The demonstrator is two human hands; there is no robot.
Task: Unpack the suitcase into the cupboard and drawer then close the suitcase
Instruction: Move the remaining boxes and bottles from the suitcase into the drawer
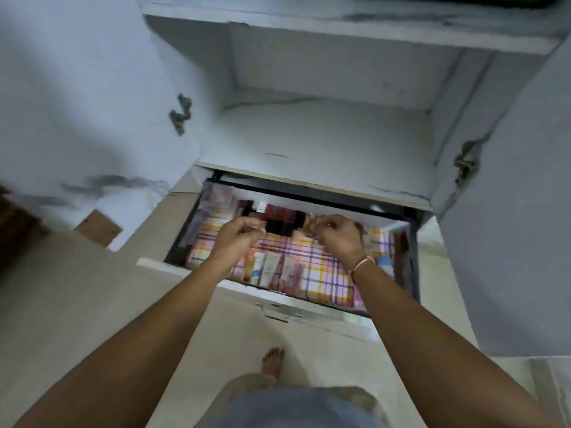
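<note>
- Both hands reach over the open drawer beneath the cupboard.
- Left hand has curled fingers; any contents cannot be told.
- Right hand pinches a small blurred item.
- Tubes lie on the drawer's checked liner.

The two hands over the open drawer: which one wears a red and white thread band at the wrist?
The right hand wears the red and white thread band; the left hand has a bare wrist. Both are above the checked-lined white drawer.
</note>
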